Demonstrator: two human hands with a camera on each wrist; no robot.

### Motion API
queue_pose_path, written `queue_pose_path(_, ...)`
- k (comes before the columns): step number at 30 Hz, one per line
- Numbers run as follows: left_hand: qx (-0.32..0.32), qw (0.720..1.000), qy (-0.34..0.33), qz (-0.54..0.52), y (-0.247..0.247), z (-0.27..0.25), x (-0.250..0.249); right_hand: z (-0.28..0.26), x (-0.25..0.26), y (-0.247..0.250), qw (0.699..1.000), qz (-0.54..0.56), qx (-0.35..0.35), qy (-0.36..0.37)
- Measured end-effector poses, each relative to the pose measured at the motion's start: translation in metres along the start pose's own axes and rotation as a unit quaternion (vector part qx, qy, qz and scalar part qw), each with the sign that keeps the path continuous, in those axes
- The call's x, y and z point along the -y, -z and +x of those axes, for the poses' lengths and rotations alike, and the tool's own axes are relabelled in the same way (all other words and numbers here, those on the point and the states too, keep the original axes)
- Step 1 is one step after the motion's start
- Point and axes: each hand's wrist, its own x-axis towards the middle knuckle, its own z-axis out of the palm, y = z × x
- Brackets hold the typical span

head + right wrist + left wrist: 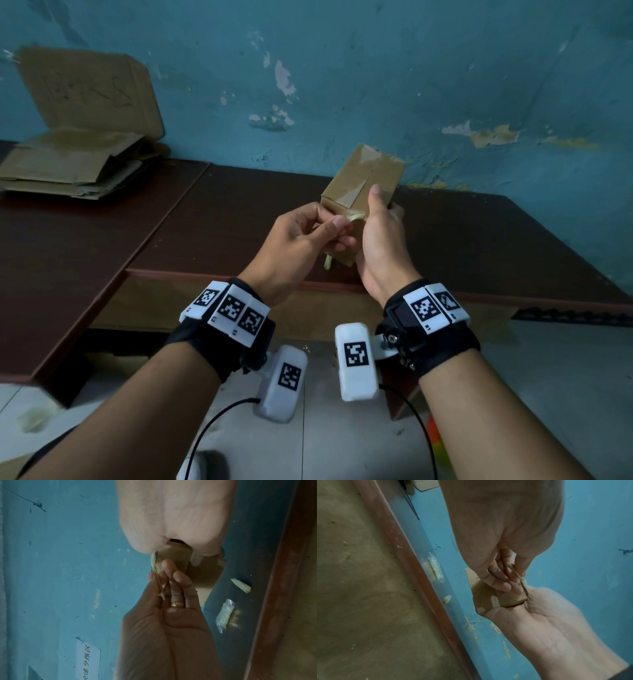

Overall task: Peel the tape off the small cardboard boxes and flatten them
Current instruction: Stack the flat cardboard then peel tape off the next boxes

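A small brown cardboard box (pixel 363 181) with patches of tape on its faces is held upright in the air above the table's front edge. My right hand (pixel 385 204) grips its lower part, thumb up along the near face and fingers behind it. Beside the box's near left edge, my left hand (pixel 334 224) pinches a crumpled yellowish tape strip (pixel 354 216); a loose tail of it hangs below the fingers. The left wrist view shows the box (pixel 481 593) between both hands. From the right wrist, the tape (pixel 154 563) runs from the box (pixel 175 557) into the left fingers.
A dark brown table (pixel 479 240) stands against a peeling blue wall. On its far left lies a stack of flattened cardboard (pixel 68 164), and a cardboard sheet (pixel 89 92) leans on the wall. Tape scraps (pixel 241 585) and clear wrapping (pixel 224 614) lie on the table.
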Motion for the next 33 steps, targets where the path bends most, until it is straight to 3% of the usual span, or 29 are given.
queue_pose_path(11, 0.051, 0.998, 0.040, -0.027, 0.005, 0.000, -0.002, 0.005, 0.004, 0.005, 1.000, -0.002, 0.009, -0.020)
queue_pose_path(33, 0.034, 0.997, 0.068, -0.010, 0.004, 0.001, -0.012, 0.008, 0.008, 0.005, 0.999, -0.010, 0.019, -0.025)
